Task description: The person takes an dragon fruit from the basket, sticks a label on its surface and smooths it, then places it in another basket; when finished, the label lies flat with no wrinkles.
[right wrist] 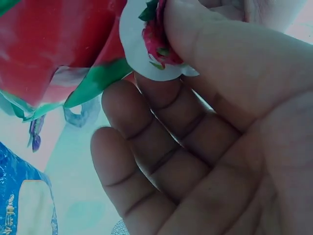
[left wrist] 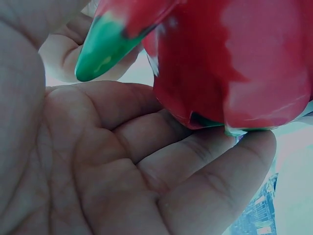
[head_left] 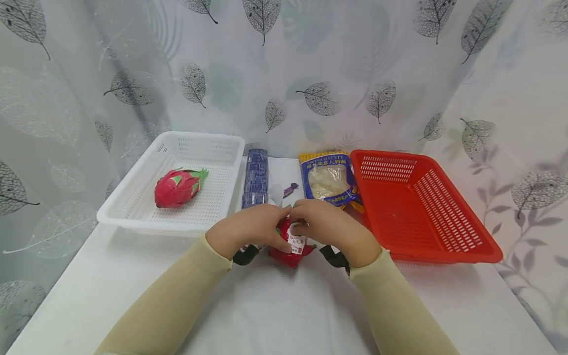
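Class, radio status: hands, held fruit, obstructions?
Left hand holding dragon fruit. Right hand pinching its label. Purple-wrapped candy beyond; nothing visibly blocking.

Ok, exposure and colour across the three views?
Head: bright, fairly even, soft shadow below the white basket; left wrist: bluish cast, left hand dim, sheen on the fruit; right wrist: bluish too, washed out behind the right hand.

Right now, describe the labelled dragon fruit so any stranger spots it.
On the white table, look between the white basket and the red basket. The labelled dragon fruit is there; its white label distinguishes it from the other dragon fruit in the white basket.
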Action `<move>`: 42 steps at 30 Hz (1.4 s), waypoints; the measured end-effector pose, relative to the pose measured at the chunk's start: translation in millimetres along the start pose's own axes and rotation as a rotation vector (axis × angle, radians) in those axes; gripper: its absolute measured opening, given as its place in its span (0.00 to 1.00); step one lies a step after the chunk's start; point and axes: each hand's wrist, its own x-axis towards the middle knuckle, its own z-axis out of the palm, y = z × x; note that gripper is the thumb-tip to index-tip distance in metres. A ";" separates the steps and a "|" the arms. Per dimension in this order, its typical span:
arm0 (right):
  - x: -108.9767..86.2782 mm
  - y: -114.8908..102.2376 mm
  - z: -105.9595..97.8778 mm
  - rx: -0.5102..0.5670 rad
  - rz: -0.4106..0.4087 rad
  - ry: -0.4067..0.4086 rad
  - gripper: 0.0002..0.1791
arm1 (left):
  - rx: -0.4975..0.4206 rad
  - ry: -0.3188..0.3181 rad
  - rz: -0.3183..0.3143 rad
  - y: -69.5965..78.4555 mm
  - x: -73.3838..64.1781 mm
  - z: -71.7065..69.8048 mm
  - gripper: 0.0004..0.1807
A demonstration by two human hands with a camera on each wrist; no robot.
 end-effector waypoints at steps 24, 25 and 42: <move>9.7 11.5 7.5 0.097 0.133 0.031 0.06 | 0.025 -0.005 -0.012 0.0 2.3 1.9 0.55; 10.3 12.0 8.0 0.095 0.138 0.034 0.06 | 0.025 -0.004 -0.011 0.2 2.1 1.7 0.55; 5.9 21.3 6.7 0.174 0.172 -0.054 0.16 | 0.029 -0.002 0.002 -0.8 0.6 0.4 0.55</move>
